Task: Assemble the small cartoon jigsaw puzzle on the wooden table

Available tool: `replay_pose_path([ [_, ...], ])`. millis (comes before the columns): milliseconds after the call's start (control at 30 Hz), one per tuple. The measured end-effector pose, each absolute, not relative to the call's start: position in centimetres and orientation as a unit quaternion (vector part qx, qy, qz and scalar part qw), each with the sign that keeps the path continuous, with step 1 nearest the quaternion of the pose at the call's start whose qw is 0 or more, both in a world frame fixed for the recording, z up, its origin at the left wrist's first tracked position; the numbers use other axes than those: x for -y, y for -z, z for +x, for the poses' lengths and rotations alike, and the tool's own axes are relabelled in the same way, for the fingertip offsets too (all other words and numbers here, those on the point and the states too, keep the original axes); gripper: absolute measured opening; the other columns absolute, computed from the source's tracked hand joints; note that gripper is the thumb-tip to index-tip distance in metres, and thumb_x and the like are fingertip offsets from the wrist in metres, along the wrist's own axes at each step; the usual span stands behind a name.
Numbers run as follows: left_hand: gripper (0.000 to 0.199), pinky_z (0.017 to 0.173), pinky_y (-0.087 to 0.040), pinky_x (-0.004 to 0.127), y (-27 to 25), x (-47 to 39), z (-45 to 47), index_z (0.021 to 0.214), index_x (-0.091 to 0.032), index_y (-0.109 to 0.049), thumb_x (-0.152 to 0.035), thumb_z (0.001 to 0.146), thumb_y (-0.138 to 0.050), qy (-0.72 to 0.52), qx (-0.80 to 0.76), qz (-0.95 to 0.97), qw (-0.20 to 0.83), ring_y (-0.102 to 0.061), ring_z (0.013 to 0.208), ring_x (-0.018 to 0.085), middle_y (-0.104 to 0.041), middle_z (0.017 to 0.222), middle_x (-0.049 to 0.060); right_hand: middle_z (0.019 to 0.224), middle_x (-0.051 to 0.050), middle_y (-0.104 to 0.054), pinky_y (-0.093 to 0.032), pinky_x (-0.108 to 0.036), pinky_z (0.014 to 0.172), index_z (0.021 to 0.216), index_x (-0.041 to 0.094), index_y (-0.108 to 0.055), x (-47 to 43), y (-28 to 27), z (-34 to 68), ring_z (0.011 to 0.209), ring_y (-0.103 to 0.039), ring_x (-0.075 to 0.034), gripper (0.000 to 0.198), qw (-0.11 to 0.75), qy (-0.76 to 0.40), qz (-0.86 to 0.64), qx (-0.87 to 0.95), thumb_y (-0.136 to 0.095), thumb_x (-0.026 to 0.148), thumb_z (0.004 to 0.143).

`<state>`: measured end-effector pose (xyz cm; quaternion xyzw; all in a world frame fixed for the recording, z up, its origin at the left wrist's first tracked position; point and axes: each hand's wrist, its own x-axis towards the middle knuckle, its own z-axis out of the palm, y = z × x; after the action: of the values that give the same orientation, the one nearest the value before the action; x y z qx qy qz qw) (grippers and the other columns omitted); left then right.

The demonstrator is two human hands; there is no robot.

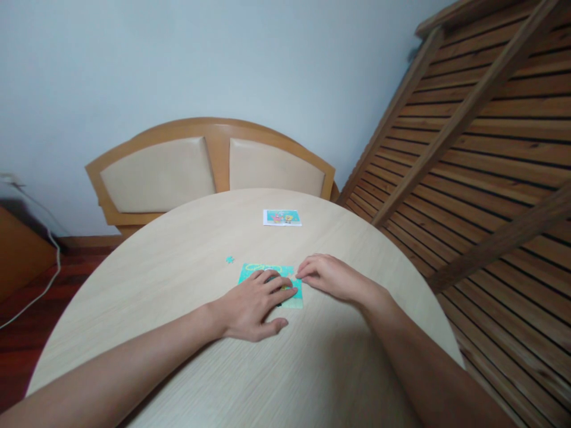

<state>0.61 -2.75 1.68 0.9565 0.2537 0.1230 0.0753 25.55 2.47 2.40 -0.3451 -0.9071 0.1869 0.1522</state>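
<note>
A teal jigsaw puzzle [295, 301] with yellow markings along its top lies on the round table. Spread flat over its middle is my left hand [254, 300], fingers apart, covering much of the picture. My right hand [330, 276] is at the puzzle's upper right edge, its thumb and fingertips pinched together. Whatever sits between those fingertips is hidden. A small pale gap shows in the puzzle beside them. One loose teal puzzle piece [229, 260] rests to the upper left of the puzzle, apart from it.
Farther back on the pale wooden table [187, 238] lies a card [282, 218] with cartoon figures. Behind the table stands a padded headboard [218, 154] against the wall. A slatted wooden panel [468, 137] leans at the right. A white cable [56, 261] hangs at the left.
</note>
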Motion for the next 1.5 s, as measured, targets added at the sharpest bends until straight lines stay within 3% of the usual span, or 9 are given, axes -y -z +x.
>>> replay_pose_path([
  [400,0.063,0.111,-0.033,0.054,-1.1,2.8,0.5,0.145,-0.019,-0.046,-0.052,0.092,-0.055,-0.103,-0.270,0.955,0.065,-0.045,0.130,0.037,-0.049,0.150,0.010,0.102,-0.006,-0.075,-0.049,-0.031,0.091,0.097,0.020,-0.078,-3.1,-1.8,25.4,0.097,-0.068,-0.020,0.021,0.172,-0.165,-0.339,0.910,-0.060,0.011,0.092],
  [1000,0.061,0.106,-0.037,0.053,-1.0,3.2,1.7,0.136,-0.017,-0.052,-0.060,0.093,-0.051,-0.133,-0.290,0.946,0.061,-0.049,0.123,0.035,-0.057,0.137,0.013,0.097,-0.006,-0.075,-0.048,-0.030,0.088,0.096,0.018,-0.076,-3.2,-1.8,25.1,0.094,-0.067,-0.019,0.019,0.171,-0.165,-0.336,0.911,-0.059,0.010,0.092],
  [1333,0.040,0.108,-0.041,0.044,-1.2,2.7,1.2,0.134,-0.019,-0.054,-0.038,0.100,-0.048,-0.178,-0.294,0.933,0.102,-0.053,0.121,0.028,-0.060,0.133,0.010,0.096,-0.005,-0.074,-0.048,-0.030,0.087,0.093,0.019,-0.076,-2.9,-2.0,25.2,0.092,-0.066,-0.019,0.011,0.178,-0.195,-0.330,0.906,-0.065,0.016,0.089],
  [1500,0.025,0.096,-0.049,0.042,-2.0,0.5,-1.9,0.112,-0.019,-0.063,-0.027,0.094,-0.048,-0.216,-0.478,0.851,0.032,-0.060,0.106,0.026,-0.066,0.114,0.010,0.099,-0.005,-0.075,-0.048,-0.033,0.090,0.097,0.020,-0.075,-3.2,-2.0,25.9,0.095,-0.066,-0.020,0.013,0.181,-0.182,-0.342,0.904,-0.064,0.018,0.091],
])
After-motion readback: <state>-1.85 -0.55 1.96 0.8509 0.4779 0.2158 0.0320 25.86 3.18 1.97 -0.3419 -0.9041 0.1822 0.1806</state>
